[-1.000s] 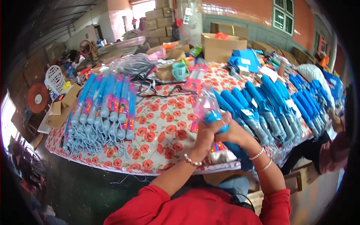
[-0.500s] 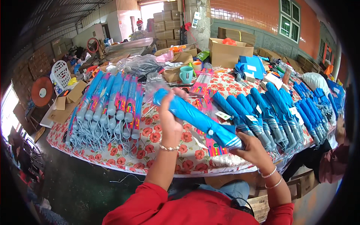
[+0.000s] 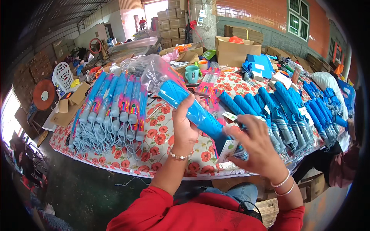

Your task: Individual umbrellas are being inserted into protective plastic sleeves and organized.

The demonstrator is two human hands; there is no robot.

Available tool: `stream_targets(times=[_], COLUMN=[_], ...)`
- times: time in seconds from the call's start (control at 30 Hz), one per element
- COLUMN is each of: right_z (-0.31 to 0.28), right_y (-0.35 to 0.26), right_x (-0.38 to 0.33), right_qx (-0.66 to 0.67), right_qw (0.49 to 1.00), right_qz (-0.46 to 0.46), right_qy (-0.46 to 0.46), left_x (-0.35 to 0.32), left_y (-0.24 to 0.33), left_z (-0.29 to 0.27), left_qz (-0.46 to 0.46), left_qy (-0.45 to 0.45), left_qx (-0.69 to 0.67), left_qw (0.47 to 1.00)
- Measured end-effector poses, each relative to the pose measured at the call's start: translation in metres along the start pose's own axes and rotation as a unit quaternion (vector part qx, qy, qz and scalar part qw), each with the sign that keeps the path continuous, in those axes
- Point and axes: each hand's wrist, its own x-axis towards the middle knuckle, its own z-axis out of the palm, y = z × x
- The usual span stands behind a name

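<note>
A folded blue umbrella [image 3: 179, 98] slants across in front of me, its upper length inside a clear plastic sleeve [image 3: 151, 79] that sticks out past the far end. My left hand [image 3: 185, 125] is closed around its middle from beneath. By the lower end hovers my right hand [image 3: 258, 148], fingers curved and apart, slightly blurred; its thumb is beside a small white hang tag [image 3: 228, 151]. The umbrella's handle end is mostly hidden behind that hand. To the right lie several folded blue umbrellas [image 3: 252, 111] with tags; on the left, sleeved umbrellas [image 3: 115, 104] are piled, grey handles toward me.
A red-flowered cloth [image 3: 154, 150] covers the table. Behind the umbrellas stand a teal mug [image 3: 191, 74], a tape roll [image 3: 203, 65] and an open cardboard box [image 3: 237, 52]. Flat printed sleeves [image 3: 208, 82] lie mid-table. Another person's dark red clothing [image 3: 344, 169] shows at the right edge.
The plastic sleeve now covers the umbrella's upper length and stands out beyond its far end. My right hand has opened from its hold on the lower end, where a hang tag now shows.
</note>
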Motion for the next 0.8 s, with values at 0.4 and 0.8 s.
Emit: stream_targets(times=[0.4,0.8], right_z=[0.026,0.070], right_y=[0.007,0.034], right_x=[0.023,0.018], right_qx=[0.278,0.240], right_qw=[0.958,0.957], right_qz=[0.009,0.077], right_qy=[0.074,0.142], left_x=[-0.006,-0.013], left_y=[-0.013,-0.023], left_z=[-0.007,-0.001], left_qz=[-0.053,-0.032], left_qy=[0.043,0.031], left_qx=[-0.030,-0.012], left_qw=[0.997,0.999])
